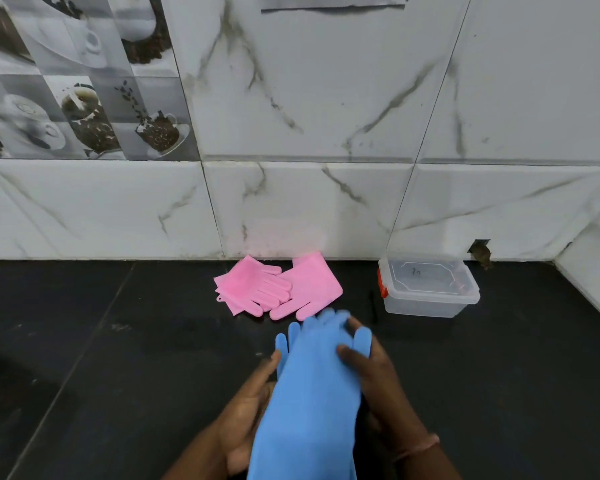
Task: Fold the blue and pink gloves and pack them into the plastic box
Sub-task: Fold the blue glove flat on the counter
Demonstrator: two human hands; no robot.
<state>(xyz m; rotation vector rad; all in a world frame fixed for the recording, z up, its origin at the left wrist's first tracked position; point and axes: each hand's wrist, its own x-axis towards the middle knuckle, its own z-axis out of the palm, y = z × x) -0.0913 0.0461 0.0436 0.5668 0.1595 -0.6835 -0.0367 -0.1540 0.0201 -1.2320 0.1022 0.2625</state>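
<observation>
At left we note the left hand [248,410] gripping the near edge of the blue gloves [312,393], which lie lengthwise on the dark counter [101,358] with fingers pointing toward the wall. Beyond them, the pink gloves [278,287] rest unfolded and overlapping against the marble-tiled wall [309,202]. The right hand [378,379] clasps the blue gloves' far edge, thumb on top; further right, well apart, stands the clear plastic box [428,289], its lid on.

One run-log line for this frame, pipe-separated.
stage: folding blue gloves | left hand: holding | right hand: holding | pink gloves: on counter | plastic box: lid on
</observation>
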